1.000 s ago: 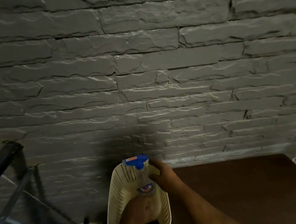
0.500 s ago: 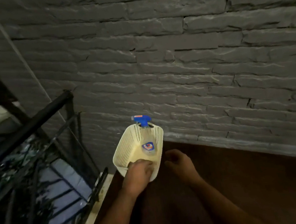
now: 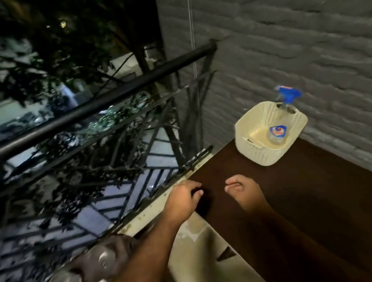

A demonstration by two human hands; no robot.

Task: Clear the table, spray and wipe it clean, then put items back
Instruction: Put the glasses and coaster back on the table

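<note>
Flanking bare table (image 3: 329,193), black railing (image 3: 95,105) and wall-side basket (image 3: 262,152) (both hands loosely curled, empty)

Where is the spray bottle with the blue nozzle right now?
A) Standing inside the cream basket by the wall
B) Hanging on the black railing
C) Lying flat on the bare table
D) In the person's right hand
A: the spray bottle stands inside the cream basket on the far corner of the brown table, next to the grey wall, while the left hand and right hand are both empty nearer the camera.
</note>
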